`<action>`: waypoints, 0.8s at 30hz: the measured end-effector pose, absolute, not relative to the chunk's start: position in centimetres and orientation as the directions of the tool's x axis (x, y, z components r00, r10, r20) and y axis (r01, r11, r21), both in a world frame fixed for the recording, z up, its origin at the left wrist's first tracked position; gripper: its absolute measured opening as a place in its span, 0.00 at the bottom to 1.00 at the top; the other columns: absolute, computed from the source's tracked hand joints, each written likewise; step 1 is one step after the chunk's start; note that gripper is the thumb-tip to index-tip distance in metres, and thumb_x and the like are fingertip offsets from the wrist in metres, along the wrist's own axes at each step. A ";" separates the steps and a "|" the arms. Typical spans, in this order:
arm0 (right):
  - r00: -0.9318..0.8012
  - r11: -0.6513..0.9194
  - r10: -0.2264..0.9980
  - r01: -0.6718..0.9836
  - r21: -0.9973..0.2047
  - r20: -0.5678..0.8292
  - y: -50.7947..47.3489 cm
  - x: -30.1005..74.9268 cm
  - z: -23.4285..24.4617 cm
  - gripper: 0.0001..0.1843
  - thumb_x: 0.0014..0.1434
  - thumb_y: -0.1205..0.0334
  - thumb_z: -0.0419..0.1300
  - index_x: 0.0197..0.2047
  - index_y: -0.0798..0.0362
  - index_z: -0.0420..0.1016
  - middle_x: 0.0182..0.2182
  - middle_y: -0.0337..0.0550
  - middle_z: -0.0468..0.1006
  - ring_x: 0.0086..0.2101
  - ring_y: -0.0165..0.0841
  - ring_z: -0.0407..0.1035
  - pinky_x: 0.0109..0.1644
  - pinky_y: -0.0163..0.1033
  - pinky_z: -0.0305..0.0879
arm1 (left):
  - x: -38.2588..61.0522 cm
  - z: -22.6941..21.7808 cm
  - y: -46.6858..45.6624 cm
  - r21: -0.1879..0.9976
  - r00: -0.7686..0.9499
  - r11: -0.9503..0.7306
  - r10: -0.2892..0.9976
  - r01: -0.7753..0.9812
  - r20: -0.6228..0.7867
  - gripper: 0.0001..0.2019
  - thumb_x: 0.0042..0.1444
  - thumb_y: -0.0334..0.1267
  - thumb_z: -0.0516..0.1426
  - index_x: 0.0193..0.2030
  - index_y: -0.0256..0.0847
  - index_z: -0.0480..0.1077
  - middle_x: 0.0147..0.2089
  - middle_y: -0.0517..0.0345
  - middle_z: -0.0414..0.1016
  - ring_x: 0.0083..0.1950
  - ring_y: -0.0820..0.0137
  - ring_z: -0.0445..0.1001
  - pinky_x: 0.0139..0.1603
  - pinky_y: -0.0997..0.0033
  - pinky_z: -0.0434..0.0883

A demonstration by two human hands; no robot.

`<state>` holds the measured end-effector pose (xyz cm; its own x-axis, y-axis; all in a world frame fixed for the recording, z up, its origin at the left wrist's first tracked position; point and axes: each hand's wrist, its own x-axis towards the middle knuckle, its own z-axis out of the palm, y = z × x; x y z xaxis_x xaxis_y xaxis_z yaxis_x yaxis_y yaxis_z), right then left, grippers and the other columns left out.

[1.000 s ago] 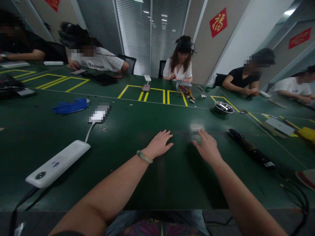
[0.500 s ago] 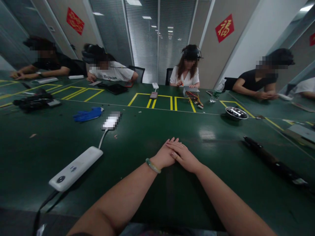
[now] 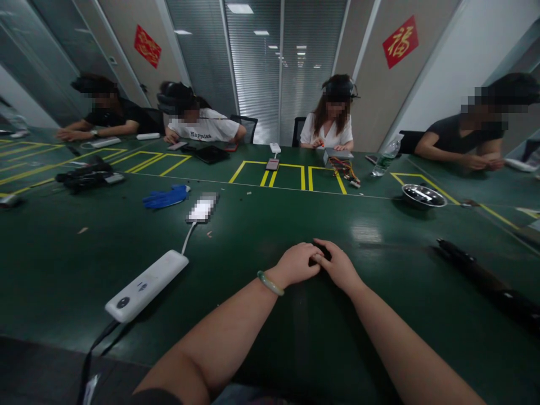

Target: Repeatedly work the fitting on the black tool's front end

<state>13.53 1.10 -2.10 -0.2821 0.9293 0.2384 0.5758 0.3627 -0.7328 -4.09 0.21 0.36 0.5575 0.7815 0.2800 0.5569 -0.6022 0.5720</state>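
Note:
My left hand (image 3: 298, 264) rests on the green table with its fingers curled in. A jade-coloured bangle (image 3: 270, 283) is round its wrist. Against its fingertips lies the thumb of my right hand (image 3: 342, 269); the right index finger reaches forward, leaving a dark gap above the thumb. No object shows in either hand. To the left lies a white elongated device (image 3: 147, 286), cabled to a phone (image 3: 202, 207) whose screen is blurred out. A black rod-like tool (image 3: 485, 275) lies to the right of my right arm.
A blue glove (image 3: 166, 197) lies beyond the phone. Farther right are a shiny metal bowl (image 3: 424, 195) and a plastic bottle (image 3: 386, 156). Across the table several people sit; one handles a grey metal box (image 3: 336, 156) with coloured wires. Black gear (image 3: 89, 173) lies at the left.
My hands were laid one over the other, the right on top; now they have slid apart and touch only at the fingers. The view has turned slightly left.

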 end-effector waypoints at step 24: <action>-0.238 0.304 0.951 0.592 -0.746 0.199 1.9 14.7 -2.4 0.19 0.54 0.55 0.62 0.50 0.46 0.75 0.46 0.40 0.76 0.47 0.37 0.69 0.52 0.44 0.64 | -5.0 1.0 0.4 0.753 0.465 -0.388 0.876 0.532 0.123 0.14 0.62 0.49 0.52 0.39 0.41 0.69 0.34 0.60 0.72 0.34 0.70 0.68 0.34 0.73 0.62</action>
